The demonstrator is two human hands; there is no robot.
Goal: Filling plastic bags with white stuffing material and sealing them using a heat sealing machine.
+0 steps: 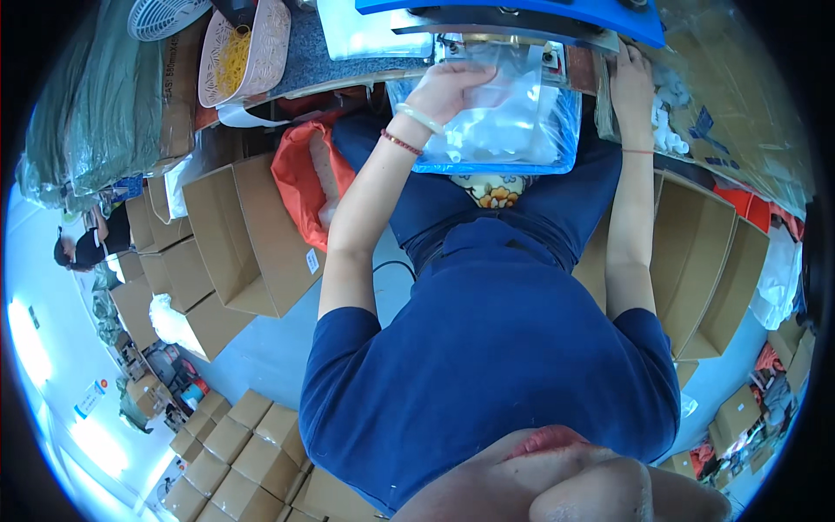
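Note:
My left hand (448, 91) reaches in under the blue machine (522, 17), its thumb and fingers closed on a clear plastic bag (520, 91). The bag lies over a blue-rimmed tray (570, 157) at my lap, where more clear plastic shows. A light bangle and a beaded bracelet circle my left wrist. At the machine's right side, my right hand (632, 87) rests with fingers stretched forward, beside a thin upright stack of clear plastic (604, 109). I see nothing held in it, though its fingertips are partly shaded.
A white basket (271, 43) with yellow rubber bands stands on the table's left, near flat clear bags (370, 30). Open cartons (252, 235) and a red bag (300, 178) flank me at left, another open carton (696, 252) at right. Crumpled plastic (670, 113) lies by my right hand.

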